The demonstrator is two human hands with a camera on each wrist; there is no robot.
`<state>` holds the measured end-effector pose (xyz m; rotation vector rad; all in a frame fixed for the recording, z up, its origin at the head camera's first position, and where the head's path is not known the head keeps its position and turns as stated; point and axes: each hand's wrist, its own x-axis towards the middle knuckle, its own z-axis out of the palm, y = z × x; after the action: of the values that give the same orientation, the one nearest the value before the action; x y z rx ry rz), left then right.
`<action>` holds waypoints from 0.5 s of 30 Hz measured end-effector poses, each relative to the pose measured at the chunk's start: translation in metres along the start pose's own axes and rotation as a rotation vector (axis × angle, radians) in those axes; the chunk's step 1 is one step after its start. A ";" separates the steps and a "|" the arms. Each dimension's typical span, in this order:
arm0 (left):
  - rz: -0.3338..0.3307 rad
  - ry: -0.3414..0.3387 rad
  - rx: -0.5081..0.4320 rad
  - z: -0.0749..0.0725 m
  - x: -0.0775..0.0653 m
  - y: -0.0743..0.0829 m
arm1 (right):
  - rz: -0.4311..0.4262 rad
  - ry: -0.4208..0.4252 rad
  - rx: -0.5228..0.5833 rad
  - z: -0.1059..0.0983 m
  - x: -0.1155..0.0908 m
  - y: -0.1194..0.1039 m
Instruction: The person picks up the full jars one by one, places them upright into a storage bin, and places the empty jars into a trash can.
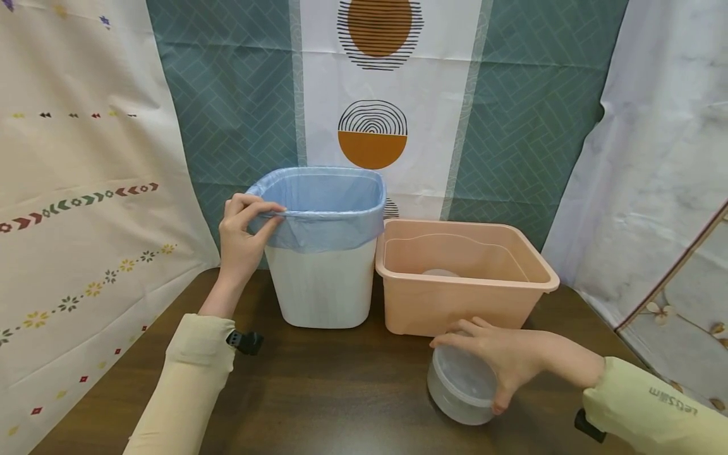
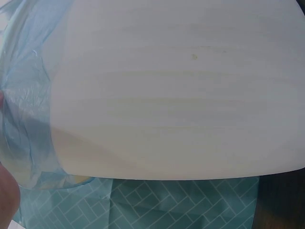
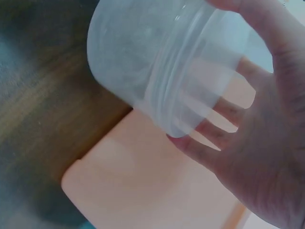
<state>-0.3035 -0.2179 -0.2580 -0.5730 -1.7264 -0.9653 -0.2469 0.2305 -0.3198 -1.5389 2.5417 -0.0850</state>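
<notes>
A white trash bin point(image 1: 324, 287) stands at the back left, lined with a translucent blue bin bag point(image 1: 324, 234) folded down over its rim. My left hand point(image 1: 241, 230) pinches the bag at the bin's left front rim, thumb outside. The left wrist view is filled by the bin's white side, with the bag along its left. In front of the peach tub, my right hand point(image 1: 500, 354) holds a round translucent plastic container point(image 3: 138, 52) from above, fingers and thumb spread around its lidded top. The container point(image 1: 455, 395) is low over the table; whether it touches cannot be told.
Right of the bin stands a peach plastic tub point(image 1: 466, 284), with a pale round thing point(image 1: 440, 273) partly showing inside. Both stand on a dark wooden table point(image 1: 318, 385). Patterned cloths point(image 1: 239, 95) hang behind and at both sides.
</notes>
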 end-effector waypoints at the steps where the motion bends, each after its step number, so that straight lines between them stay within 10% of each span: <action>1: -0.001 0.000 0.000 0.000 0.000 0.000 | -0.005 0.008 -0.001 -0.002 0.001 -0.001; 15: 0.005 0.003 0.002 0.000 0.000 -0.001 | 0.035 -0.079 -0.022 -0.074 0.014 -0.029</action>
<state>-0.3043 -0.2188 -0.2585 -0.5738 -1.7223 -0.9601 -0.2409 0.2023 -0.2449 -1.4746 2.5147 0.0085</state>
